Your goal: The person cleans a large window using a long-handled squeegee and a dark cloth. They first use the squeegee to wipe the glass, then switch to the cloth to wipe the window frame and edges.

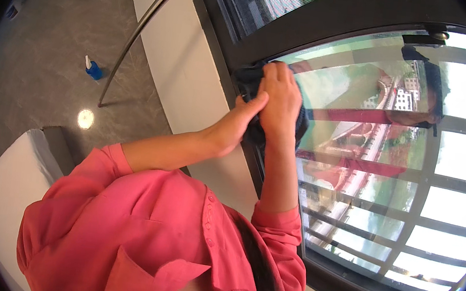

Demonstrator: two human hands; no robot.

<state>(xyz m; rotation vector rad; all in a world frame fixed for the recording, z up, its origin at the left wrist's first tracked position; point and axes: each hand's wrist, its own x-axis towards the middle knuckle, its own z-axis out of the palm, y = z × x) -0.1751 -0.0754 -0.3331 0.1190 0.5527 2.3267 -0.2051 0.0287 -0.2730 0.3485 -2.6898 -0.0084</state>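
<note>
My right hand point(280, 95) lies over a dark blue cloth point(303, 125), pressing it against the window glass point(332, 88) near the dark frame point(234, 54). Beside it, my left hand point(237, 122) grips the bunched near side of the same cloth. The left thumb reaches across to the right hand, while most of the left fingers are hidden. Folds of cloth show to the left of the right fingers and below both hands. A reflection of a red sleeve and an arm shows in the pane.
A blue spray bottle point(94, 70) with a white trigger stands on the grey floor point(66, 30). A curved metal rod point(143, 23) crosses the upper left, beside the pale wall point(183, 55). White furniture point(12, 182) stands at lower left. Bars point(459, 184) run outside the glass; a mesh screen point(269, 0) is above.
</note>
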